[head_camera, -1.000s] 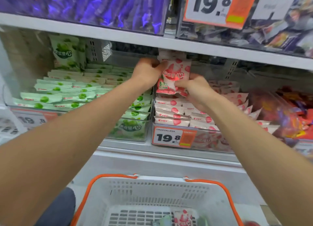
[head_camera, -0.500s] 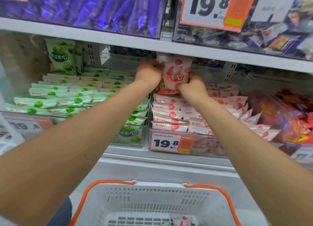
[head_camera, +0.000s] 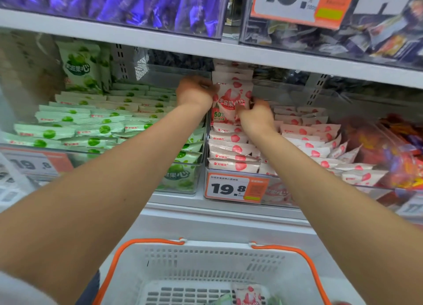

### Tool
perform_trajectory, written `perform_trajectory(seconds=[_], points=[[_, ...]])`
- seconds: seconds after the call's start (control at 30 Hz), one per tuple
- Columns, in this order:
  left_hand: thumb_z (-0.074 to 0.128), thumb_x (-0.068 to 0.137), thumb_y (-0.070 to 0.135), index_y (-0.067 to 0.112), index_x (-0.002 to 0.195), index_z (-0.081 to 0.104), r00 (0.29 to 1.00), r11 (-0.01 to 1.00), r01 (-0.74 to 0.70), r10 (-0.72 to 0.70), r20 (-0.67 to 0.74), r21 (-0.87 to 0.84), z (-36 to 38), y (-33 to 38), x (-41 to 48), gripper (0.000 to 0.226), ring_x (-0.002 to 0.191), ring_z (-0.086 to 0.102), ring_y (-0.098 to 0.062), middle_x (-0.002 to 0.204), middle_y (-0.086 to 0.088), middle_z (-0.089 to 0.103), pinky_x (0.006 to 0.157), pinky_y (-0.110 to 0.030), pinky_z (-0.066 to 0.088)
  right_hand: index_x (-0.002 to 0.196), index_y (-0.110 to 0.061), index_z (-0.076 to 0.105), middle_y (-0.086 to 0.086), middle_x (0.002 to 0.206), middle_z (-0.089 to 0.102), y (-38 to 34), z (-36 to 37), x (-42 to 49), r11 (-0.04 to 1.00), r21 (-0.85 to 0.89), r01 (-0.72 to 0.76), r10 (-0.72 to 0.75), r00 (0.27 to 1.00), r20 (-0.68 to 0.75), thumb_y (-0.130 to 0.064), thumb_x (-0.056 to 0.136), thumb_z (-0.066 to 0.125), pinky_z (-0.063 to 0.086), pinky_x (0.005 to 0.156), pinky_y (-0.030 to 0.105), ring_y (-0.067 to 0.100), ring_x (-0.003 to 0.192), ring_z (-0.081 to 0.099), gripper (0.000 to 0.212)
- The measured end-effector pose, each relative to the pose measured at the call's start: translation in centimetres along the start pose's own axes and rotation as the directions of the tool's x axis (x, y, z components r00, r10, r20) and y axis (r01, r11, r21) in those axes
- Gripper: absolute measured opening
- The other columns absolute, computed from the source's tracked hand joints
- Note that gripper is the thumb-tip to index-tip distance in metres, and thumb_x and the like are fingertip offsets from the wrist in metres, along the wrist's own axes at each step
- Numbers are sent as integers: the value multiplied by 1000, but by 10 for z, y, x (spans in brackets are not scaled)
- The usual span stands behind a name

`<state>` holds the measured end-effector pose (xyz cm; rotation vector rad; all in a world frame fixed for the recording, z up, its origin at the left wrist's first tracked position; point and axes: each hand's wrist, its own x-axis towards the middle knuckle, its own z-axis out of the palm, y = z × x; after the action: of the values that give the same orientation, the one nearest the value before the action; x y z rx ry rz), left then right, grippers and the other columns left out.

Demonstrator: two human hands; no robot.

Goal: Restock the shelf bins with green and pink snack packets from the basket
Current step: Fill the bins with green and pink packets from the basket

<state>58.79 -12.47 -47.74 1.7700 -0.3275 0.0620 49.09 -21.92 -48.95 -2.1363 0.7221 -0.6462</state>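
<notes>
Both hands reach deep into the clear pink bin [head_camera: 231, 188]. My left hand [head_camera: 194, 92] grips the upper left edge of an upright pink snack packet [head_camera: 229, 103]. Its lower right side is held by my right hand [head_camera: 256, 117]. The packet stands at the back of the bin, in front of other upright pink packets [head_camera: 233, 72]. Several flat pink packets [head_camera: 231, 151] fill the bin below. The green bin [head_camera: 183, 188] to the left holds several green packets [head_camera: 75, 130]. The white basket [head_camera: 206, 259] with orange handles sits below, with a pink packet [head_camera: 248, 293] inside.
A white shelf board [head_camera: 160, 41] hangs close above the hands. Purple packets [head_camera: 137, 2] fill the bin above. Red and orange snacks [head_camera: 398, 156] sit in the bin to the right. A 19.8 price tag [head_camera: 235, 188] marks the pink bin's front.
Both hands have pushed the upright pink packet further back and up into the bin. The view has shifted slightly closer to the shelf.
</notes>
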Motion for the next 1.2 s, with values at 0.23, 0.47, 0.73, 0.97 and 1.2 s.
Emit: perform_trajectory(seconds=[0.23,0.47,0.73,0.97,1.2], points=[[75,85,26,11,92,71,998,999,-43,42,45,25,-6,-1,-4,17,84,64,-16,90,-5,70,85,-26,53,100,-15,62,8,99,68,1,-2,-1,1000,8,27,-27,999,23,-29,89,57,55,85,43,28,92,65,18],[72,86,34,18,94,61,996,977,-90,84,39,192,-33,13,-63,21,82,60,-15,85,5,62,79,-29,50,118,-11,58,8,115,61,9,-29,-33,955,-267,130,-134,991,2,-32,91,61,47,99,44,28,109,56,34],[54,90,23,16,72,55,988,931,-70,16,152,359,-57,9,-188,20,71,60,-21,70,1,61,64,-32,49,98,-11,69,5,96,65,40,-66,-153,885,-287,367,-391,920,-28,-8,86,55,46,81,34,23,94,57,18],[65,86,18,4,79,69,696,728,145,-557,453,670,-64,-113,-268,16,100,68,-29,99,-13,71,85,-38,55,103,-14,68,3,106,67,174,-14,-256,920,-378,104,132,825,549,-10,90,51,51,81,31,18,87,60,22],[52,91,15,12,90,64,551,601,-9,-664,506,799,-39,-159,-283,13,85,57,-21,91,-6,62,79,-29,50,87,-10,58,7,95,63,302,9,-309,719,-694,48,547,577,607,-17,98,46,43,102,32,18,87,55,17]])
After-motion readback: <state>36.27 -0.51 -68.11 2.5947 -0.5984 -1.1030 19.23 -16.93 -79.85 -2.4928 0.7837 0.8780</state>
